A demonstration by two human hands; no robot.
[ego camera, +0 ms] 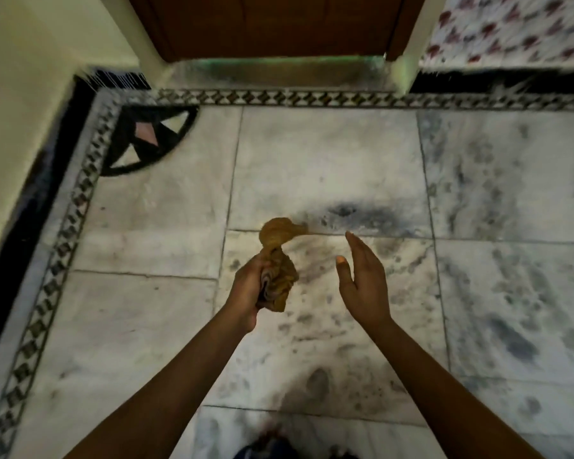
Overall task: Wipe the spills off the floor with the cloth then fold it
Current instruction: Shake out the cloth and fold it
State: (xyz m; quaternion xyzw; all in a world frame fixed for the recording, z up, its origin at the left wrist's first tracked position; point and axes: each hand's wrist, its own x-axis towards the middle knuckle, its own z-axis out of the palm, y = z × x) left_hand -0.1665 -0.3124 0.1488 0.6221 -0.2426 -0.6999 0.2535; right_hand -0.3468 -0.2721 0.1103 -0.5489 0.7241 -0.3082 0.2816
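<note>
A mustard-yellow cloth [279, 260] is bunched up in the air over the marble floor [328, 167], its top end blurred and flapping to the right. My left hand [246, 289] is shut around the cloth's lower part. To the right of the cloth, a short gap away, my right hand [362, 279] is held flat and open, fingers together and pointing up, touching nothing. A dark smudge [345, 212] lies on the tiles just beyond the cloth; I cannot tell whether it is a spill or marble veining.
A brown wooden door [272, 24] with a raised threshold stands straight ahead. A cream wall [24, 111] runs down the left beside a black patterned floor border [80, 193]. A patterned fabric [511, 28] hangs at top right. Dark clothing shows at the bottom edge [272, 448].
</note>
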